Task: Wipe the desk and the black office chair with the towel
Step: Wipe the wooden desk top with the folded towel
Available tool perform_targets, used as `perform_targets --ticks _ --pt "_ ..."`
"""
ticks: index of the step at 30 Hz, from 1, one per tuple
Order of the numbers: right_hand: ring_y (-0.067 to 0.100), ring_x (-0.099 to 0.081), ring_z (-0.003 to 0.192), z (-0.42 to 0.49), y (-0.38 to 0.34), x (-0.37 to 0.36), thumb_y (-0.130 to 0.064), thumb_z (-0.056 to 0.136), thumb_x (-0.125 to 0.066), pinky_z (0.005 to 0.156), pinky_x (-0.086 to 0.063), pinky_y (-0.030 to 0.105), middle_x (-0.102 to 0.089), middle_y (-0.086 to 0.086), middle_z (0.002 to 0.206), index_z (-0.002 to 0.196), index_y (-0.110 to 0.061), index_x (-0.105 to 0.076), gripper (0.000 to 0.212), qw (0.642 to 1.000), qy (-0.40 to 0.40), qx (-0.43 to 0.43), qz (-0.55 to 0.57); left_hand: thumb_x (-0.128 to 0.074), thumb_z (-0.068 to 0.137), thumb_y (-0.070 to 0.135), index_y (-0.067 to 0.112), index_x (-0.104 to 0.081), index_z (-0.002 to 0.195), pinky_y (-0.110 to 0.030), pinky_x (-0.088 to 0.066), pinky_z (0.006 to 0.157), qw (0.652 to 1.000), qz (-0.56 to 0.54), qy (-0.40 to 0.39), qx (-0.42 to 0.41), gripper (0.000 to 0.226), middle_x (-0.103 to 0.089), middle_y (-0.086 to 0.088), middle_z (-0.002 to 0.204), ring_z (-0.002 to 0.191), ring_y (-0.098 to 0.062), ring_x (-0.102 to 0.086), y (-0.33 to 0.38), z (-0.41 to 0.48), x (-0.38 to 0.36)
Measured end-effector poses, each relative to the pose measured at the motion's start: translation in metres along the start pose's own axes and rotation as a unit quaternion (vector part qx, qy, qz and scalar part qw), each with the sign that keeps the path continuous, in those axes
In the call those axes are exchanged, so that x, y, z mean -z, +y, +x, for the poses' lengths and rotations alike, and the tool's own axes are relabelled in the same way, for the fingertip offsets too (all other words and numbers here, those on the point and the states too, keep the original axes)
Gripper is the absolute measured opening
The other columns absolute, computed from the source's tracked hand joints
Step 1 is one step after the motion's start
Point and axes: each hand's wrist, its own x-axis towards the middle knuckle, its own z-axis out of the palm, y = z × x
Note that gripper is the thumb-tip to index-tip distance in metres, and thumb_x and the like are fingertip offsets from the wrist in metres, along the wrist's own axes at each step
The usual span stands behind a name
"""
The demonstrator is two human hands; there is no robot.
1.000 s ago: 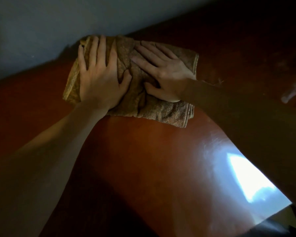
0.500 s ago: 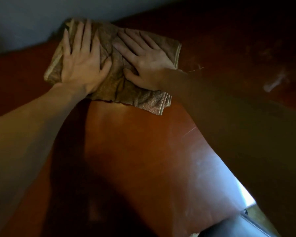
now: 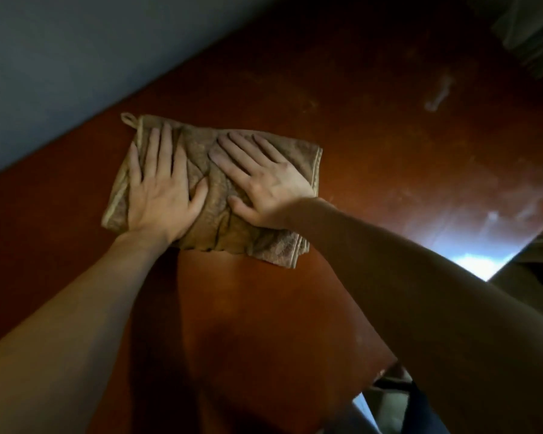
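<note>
I hold the left hand (image 3: pixel 162 195) and right hand (image 3: pixel 264 186) flat, fingers spread, on the folded towel (image 3: pixel 220 220) at centre-left of the tabletop (image 3: pixel 373 145); soft and light, it likely bunches, so I press through the palms.

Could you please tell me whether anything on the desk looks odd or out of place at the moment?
One thing: a pale whitish smear marks the desk up and to the right of the towel, apart from it. The towel itself is creased between the left hand and right hand, both flat on it.
</note>
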Motion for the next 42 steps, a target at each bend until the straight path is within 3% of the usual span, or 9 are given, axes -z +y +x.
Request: perform_targets --ticks 14,20,26,29,32,35,37,39,42 --pt "0.028 -0.008 0.160 -0.165 -0.099 -0.018 -0.057 0.101 -0.031 0.128 -0.008 0.052 -0.013 0.012 0.172 0.165 -0.020 -0.018 0.076 0.984 0.027 -0.169 0.047 -0.019 0.098 0.064 0.008 -0.012 0.164 -0.058 -0.002 0.127 0.997 -0.026 -0.039 -0.065 0.087 -0.007 -0.019 0.171 0.159 -0.031 -0.002 0.054 -0.118 0.007" --pt "0.025 -0.006 0.160 -0.239 -0.096 -0.023 -0.057 0.104 -0.035 0.128 -0.009 0.050 -0.012 0.008 0.172 0.166 -0.025 -0.015 0.072 0.982 0.037 -0.171 0.070 -0.017 0.096 0.071 0.012 -0.006 0.165 -0.056 0.004 0.127 0.994 -0.033 -0.072 -0.075 0.091 -0.001 -0.015 0.172 0.160 -0.028 0.004 0.093 -0.155 0.012" --pt "0.024 -0.003 0.160 -0.296 -0.085 -0.020 -0.056 0.105 -0.031 0.129 -0.004 0.048 -0.009 0.007 0.173 0.166 -0.028 -0.011 0.070 0.982 -0.002 -0.175 0.069 -0.013 0.095 0.073 0.011 -0.006 0.165 -0.062 0.001 0.125 0.988 -0.010 -0.099 -0.117 0.094 0.000 -0.019 0.171 0.159 -0.033 0.004 0.140 -0.175 0.018" --pt "0.021 0.002 0.160 -0.304 -0.051 -0.009 -0.057 0.105 -0.021 0.130 0.001 0.046 -0.001 0.004 0.173 0.166 -0.032 -0.003 0.068 0.987 -0.056 -0.131 0.071 -0.014 0.095 0.076 0.014 -0.006 0.164 -0.064 0.008 0.123 0.974 0.043 -0.068 -0.212 0.093 0.001 -0.022 0.170 0.159 -0.035 0.003 0.135 -0.153 0.033" --pt "0.021 0.002 0.159 -0.298 -0.031 0.007 -0.055 0.100 -0.017 0.129 0.000 0.048 0.001 0.003 0.173 0.165 -0.035 -0.001 0.070 0.987 -0.095 -0.128 0.033 -0.029 0.100 0.066 0.018 -0.007 0.165 -0.061 -0.006 0.126 0.909 0.061 -0.027 -0.412 0.084 0.002 -0.020 0.171 0.159 -0.034 0.000 0.115 -0.124 0.045" --pt "0.025 -0.001 0.160 -0.289 -0.070 0.009 -0.045 0.094 -0.027 0.128 0.006 0.053 -0.006 0.007 0.172 0.164 -0.032 -0.013 0.072 0.969 -0.055 -0.236 0.039 -0.029 0.104 0.057 0.021 -0.005 0.166 -0.054 -0.013 0.128 0.857 0.056 -0.050 -0.510 0.075 0.003 -0.014 0.172 0.160 -0.029 -0.001 0.102 -0.111 0.036" --pt "0.027 -0.002 0.160 -0.284 -0.113 -0.001 -0.041 0.095 -0.035 0.128 0.005 0.052 -0.010 0.012 0.172 0.165 -0.025 -0.018 0.073 0.915 0.021 -0.395 0.083 -0.030 0.105 0.055 0.023 -0.005 0.166 -0.054 -0.016 0.127 0.864 0.033 -0.062 -0.499 0.073 0.002 -0.011 0.173 0.160 -0.028 -0.002 0.100 -0.111 0.026" --pt "0.028 0.001 0.160 -0.276 -0.136 -0.015 -0.044 0.099 -0.032 0.128 0.007 0.051 -0.007 0.014 0.172 0.165 -0.021 -0.013 0.073 0.857 0.054 -0.500 0.112 -0.031 0.104 0.055 0.025 -0.007 0.166 -0.054 -0.016 0.127 0.871 0.007 -0.072 -0.486 0.073 0.001 -0.010 0.173 0.160 -0.027 -0.002 0.100 -0.111 0.021" --pt "0.029 0.002 0.160 -0.263 -0.123 -0.022 -0.049 0.100 -0.030 0.128 0.004 0.052 -0.004 0.015 0.172 0.166 -0.020 -0.010 0.074 0.852 0.050 -0.511 0.100 -0.034 0.102 0.055 0.026 -0.013 0.165 -0.052 -0.014 0.128 0.882 -0.020 -0.075 -0.465 0.073 -0.004 -0.009 0.173 0.160 -0.026 -0.004 0.102 -0.110 0.020"
